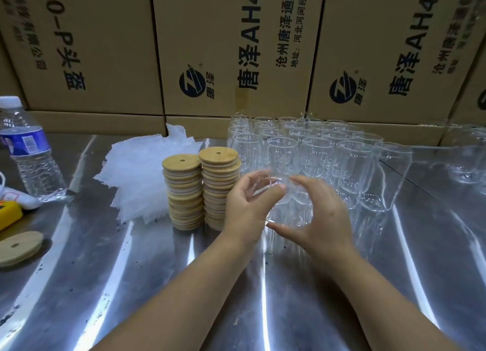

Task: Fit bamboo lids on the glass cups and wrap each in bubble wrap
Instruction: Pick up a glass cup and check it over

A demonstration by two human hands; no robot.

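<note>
A clear glass cup (282, 193) stands between my two hands near the middle of the steel table. My left hand (247, 200) curls round its left side, thumb near the rim. My right hand (318, 214) cups its right side with fingers over the rim and thumb low at the base. Two tall stacks of round bamboo lids (202, 190), each lid with a small hole, stand just left of my left hand. A pile of bubble wrap sheets (147, 174) lies behind and left of the stacks. Several empty glass cups (323, 153) stand in rows behind my hands.
A water bottle (30, 150) stands at the far left. A loose bamboo lid (18, 246) lies near the left edge, beside a yellow object (9, 214). More glasses (465, 156) stand at the far right. Cardboard boxes (226, 48) wall off the back of the table (157, 285).
</note>
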